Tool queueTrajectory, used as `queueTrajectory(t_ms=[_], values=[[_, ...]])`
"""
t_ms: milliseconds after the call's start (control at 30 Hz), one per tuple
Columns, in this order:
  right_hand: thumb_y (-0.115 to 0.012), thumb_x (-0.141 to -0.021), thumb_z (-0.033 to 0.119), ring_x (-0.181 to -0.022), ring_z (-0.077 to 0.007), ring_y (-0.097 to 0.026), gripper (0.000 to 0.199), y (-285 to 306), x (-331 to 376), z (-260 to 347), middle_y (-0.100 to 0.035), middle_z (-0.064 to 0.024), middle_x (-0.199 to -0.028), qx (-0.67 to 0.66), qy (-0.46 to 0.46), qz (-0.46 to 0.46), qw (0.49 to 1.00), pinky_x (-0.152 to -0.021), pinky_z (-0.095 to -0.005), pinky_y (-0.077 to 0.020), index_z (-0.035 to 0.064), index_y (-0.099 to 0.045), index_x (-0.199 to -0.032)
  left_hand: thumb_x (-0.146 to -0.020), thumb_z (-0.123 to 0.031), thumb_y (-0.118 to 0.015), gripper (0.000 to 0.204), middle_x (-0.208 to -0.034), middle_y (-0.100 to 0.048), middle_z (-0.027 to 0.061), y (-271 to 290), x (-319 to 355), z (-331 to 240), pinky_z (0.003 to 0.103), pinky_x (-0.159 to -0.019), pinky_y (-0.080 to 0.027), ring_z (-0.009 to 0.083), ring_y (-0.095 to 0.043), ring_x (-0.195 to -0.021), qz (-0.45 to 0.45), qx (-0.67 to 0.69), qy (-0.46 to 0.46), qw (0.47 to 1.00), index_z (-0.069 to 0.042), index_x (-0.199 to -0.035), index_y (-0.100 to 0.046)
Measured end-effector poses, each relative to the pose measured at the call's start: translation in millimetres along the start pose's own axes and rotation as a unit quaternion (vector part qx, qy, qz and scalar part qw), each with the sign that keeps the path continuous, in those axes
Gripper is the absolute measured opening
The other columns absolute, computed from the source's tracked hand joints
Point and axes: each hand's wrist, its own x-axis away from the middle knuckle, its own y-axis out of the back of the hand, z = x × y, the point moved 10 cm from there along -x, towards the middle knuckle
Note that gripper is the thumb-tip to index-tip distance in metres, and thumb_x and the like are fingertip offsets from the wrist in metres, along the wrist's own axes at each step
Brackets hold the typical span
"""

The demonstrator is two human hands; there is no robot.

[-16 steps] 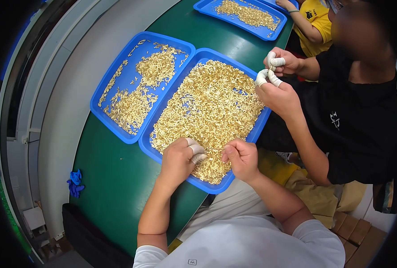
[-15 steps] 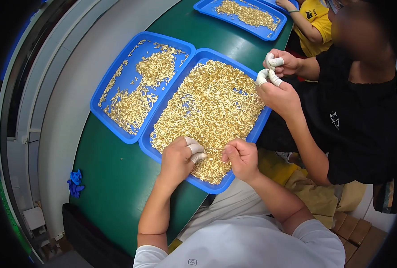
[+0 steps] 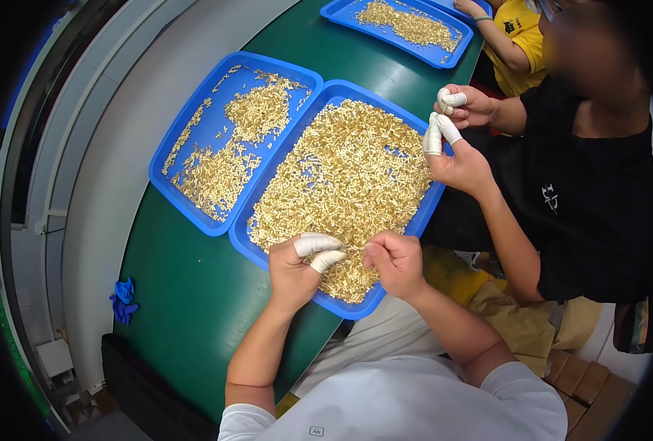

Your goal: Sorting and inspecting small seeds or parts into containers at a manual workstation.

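1. Green surface [image 3: 194,309] curving past a grey wall carries three blue trays; your hands work at the near end of the middle tray [image 3: 403,228], heaped with small brass-coloured pieces [image 3: 348,176].
2. Your left hand [image 3: 297,268], two fingers in white finger cots [image 3: 318,244], pinches over the heap's near edge; its grip looks closed on a piece or two, though the pieces are too small to tell.
3. Your right hand [image 3: 394,263] is curled into a loose fist just beside it, above the same corner; whether it holds anything, you cannot tell.
4. Risk, as a judgement: you work right at the tray's near rim, so a fumbled pinch could flick pieces over onto your lap or the floor.
5. A co-worker's hands [image 3: 459,158], also in cots, hover at the same tray's far rim; reaching inward could bring a collision.
6. Against half a second ago, nothing has visibly shifted: both your hands sit at the same corner.
7. Left tray [image 3: 194,125] holds a sparser scatter; a blue rag [image 3: 123,300] lies at the surface's edge.
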Motion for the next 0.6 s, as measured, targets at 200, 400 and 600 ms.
queueTrajectory(t_ms=[200, 400, 600], values=[[-0.057, -0.099, 0.011, -0.059, -0.009, -0.063, 0.023, 3, 3, -4, -0.066, -0.0048, -0.066, -0.01, -0.007, -0.016, 1.0, -0.055, -0.0231, -0.0505, -0.0015, -0.062, -0.08, -0.079, 0.007, -0.076, 0.015, -0.091, -0.073, 0.0124, -12, 6, 3, 0.028, -0.073, -0.056, 0.0176, -0.07, -0.083, 0.017, 0.02, 0.015, 1.0, 0.002, -0.093, -0.073], [-0.057, -0.099, 0.011, -0.058, -0.0098, -0.064, 0.024, 0, 2, 1, -0.066, -0.0054, -0.066, 0.005, 0.003, -0.002, 1.0, -0.055, -0.0236, -0.0504, -0.0016, -0.063, -0.079, -0.08, 0.003, -0.077, 0.011, -0.088, -0.074, 0.0085, -14, 9, 6, 0.026, -0.071, -0.056, 0.0127, -0.069, -0.082, 0.014, -0.051, 0.044, 0.998, 0.001, -0.09, -0.073], [-0.057, -0.099, 0.011, -0.058, -0.0106, -0.064, 0.023, -2, 1, -2, -0.066, -0.0062, -0.066, 0.012, -0.001, 0.017, 1.0, -0.054, -0.0244, -0.0504, -0.0023, -0.063, -0.081, -0.078, -0.001, -0.078, 0.009, -0.081, -0.072, 0.0099, -19, 1, -23, 0.028, -0.064, -0.053, 0.019, -0.069, -0.073, 0.042, -0.189, -0.073, 0.978, -0.001, -0.086, -0.072]])
